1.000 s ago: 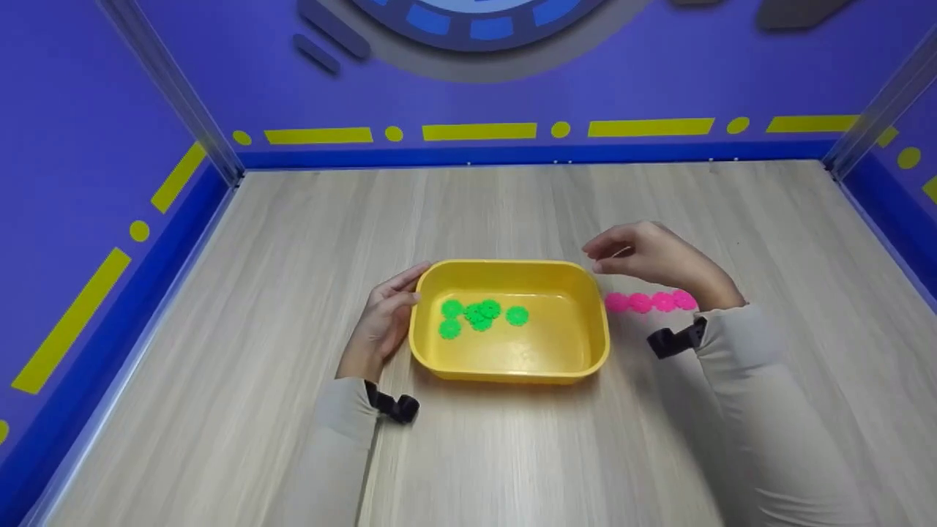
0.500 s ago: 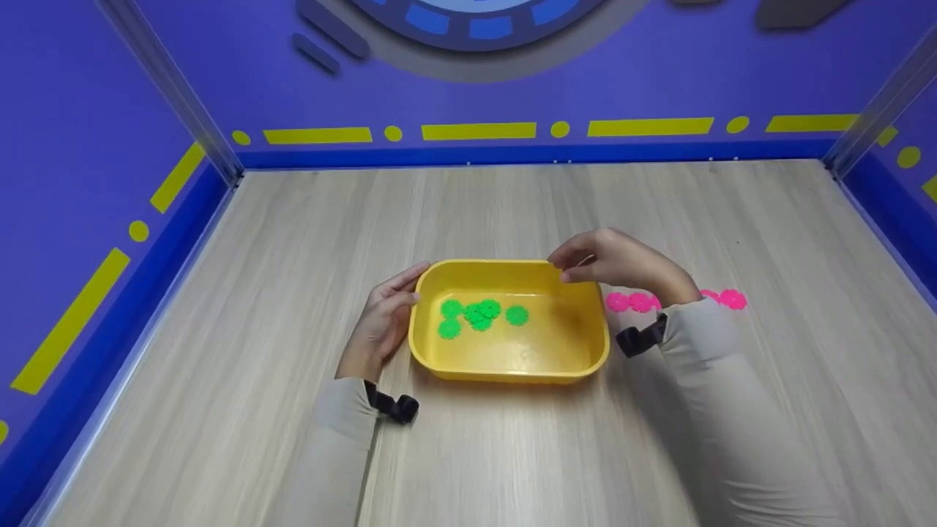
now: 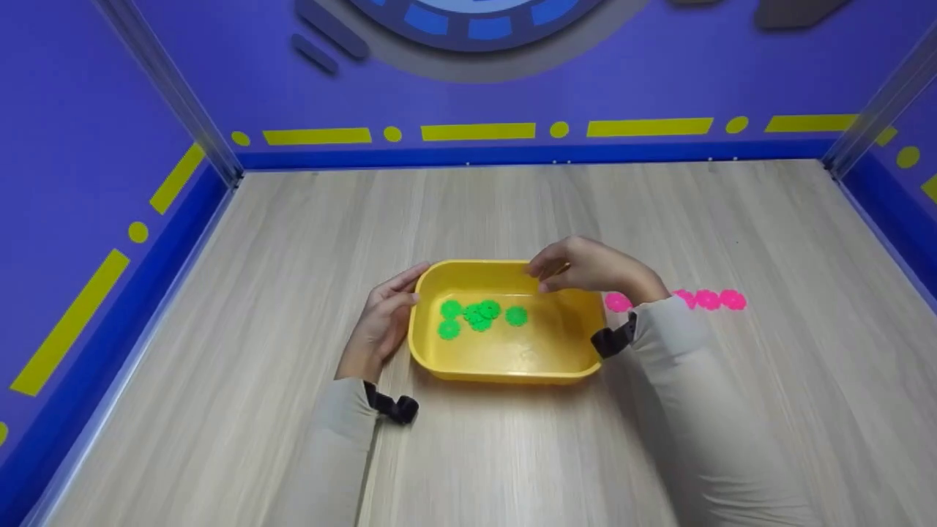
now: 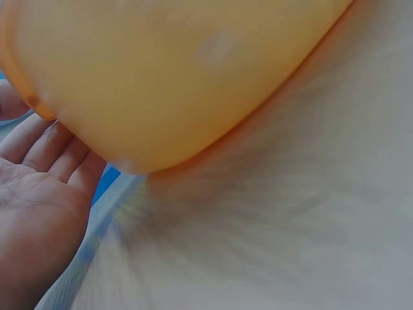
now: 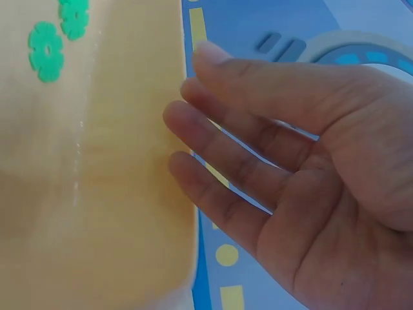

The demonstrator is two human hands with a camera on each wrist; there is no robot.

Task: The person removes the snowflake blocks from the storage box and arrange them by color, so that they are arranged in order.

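A yellow plastic bin (image 3: 505,378) sits on the table with several green snowflake-shaped interlocking discs (image 3: 517,316) on its floor, mostly toward the left. My left hand (image 3: 381,315) grips the bin's left end, thumb at the rim and fingers against the outer wall; in the left wrist view the palm (image 4: 39,206) faces the bin. Over the bin's far right part hovers my right hand (image 3: 593,265), its fingers loosely bent and nothing between them, as the right wrist view shows. Right of the bin, pink snowflake discs (image 3: 708,299) lie in a row, partly hidden by my right wrist.
The wood-grain table (image 3: 351,219) meets a blue-purple back wall (image 3: 483,102) with yellow markings. Another such wall (image 3: 73,183) stands on the left. Black wrist cameras (image 3: 401,409) are strapped to both forearms.
My right hand has moved left from beside the bin's right corner to above its far right part, revealing pink discs at the row's right end. Left hand and bin stay put.
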